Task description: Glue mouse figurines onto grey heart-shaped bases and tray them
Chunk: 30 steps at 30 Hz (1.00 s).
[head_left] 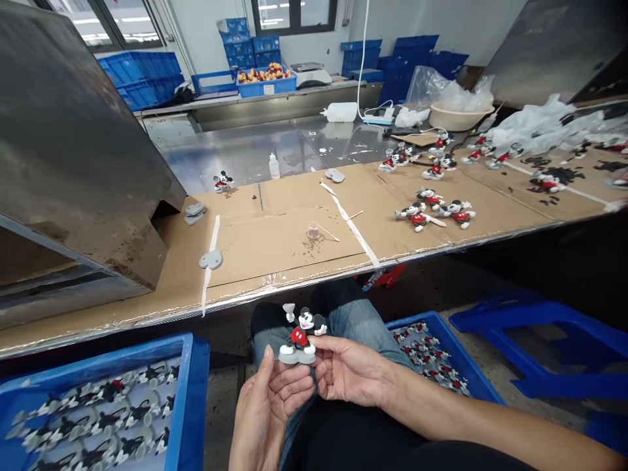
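A Mickey Mouse figurine [300, 337] with red shorts, white shoes and a grey base stands upright in front of my lap, one arm raised with a grey cup-like piece. My right hand [356, 369] pinches it from the right side by the base and leg. Under the base, my left hand [275, 399] curls its fingers palm up, the thumb at the base's left edge. On the cardboard ahead lie a small clear cup [313, 230] with a thin stick [328, 233], and a loose grey base [210, 260].
Blue crates of figurines stand at my left [189, 392] and right [441, 320]. Several figurines [432, 209] lie on the bench's right half. Metal housings [73, 131] flank the bench. A small white bottle [273, 166] stands farther back. A blue stool [534, 333] is at right.
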Available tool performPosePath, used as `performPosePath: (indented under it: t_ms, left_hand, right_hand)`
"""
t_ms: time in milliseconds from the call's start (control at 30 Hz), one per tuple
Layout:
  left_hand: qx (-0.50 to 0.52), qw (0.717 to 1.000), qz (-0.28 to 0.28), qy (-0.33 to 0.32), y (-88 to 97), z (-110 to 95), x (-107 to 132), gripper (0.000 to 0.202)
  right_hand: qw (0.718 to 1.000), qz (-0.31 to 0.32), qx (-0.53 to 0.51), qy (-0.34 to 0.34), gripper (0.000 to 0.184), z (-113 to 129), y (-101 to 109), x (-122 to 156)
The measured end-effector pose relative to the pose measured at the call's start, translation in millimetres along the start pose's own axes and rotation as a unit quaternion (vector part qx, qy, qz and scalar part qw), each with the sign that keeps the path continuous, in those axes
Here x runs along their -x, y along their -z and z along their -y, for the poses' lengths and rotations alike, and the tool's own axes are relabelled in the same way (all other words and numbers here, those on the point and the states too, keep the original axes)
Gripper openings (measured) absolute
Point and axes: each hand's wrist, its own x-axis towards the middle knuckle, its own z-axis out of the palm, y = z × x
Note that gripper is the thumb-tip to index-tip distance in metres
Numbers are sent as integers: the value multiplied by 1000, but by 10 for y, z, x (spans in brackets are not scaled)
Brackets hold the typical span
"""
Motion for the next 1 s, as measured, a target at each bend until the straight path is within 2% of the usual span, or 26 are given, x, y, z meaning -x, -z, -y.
performPosePath:
  t_ms: [133, 233, 333, 467, 600, 700, 800, 867, 933, 1000]
  left_hand:
    - [-3, 1000, 4, 1, -15, -13, 20, 31]
    - [-16, 1000, 7, -1, -7, -5, 31, 30]
    - [-15, 1000, 16, -12, 49, 37, 17, 24]
    - [-2, 999, 37, -35, 147, 85, -4, 18]
    - [21, 999, -5, -47, 229, 89, 2, 20]
    - [58, 994, -32, -86, 329, 100, 27, 16]
    - [97, 984, -53, -137, 508, 112, 94, 7]
    - [114, 977, -73, -166, 704, 93, 170, 8]
    - [120, 966, -105, -201, 997, 47, 266, 9]
    - [115, 953, -164, -227, 1398, -4, 364, 9]
  right_hand:
    - [1000, -15, 12, 19, 20, -20, -14, 3]
    - [996, -37, 52, 64, 14, -48, -41, 7]
    - [987, -56, 105, 104, 11, -77, -68, 3]
    - [983, -59, 135, 112, 12, -115, -78, -50]
    - [982, -48, 143, 117, 14, -164, -105, -197]
    - [977, -12, 161, 137, 21, -230, -206, -352]
    - [966, 31, 209, 150, 31, -360, -395, -494]
    - [955, 68, 247, 147, 34, -487, -539, -562]
    - [947, 91, 283, 119, 37, -623, -655, -605]
    - [941, 96, 315, 77, 39, -736, -709, -629]
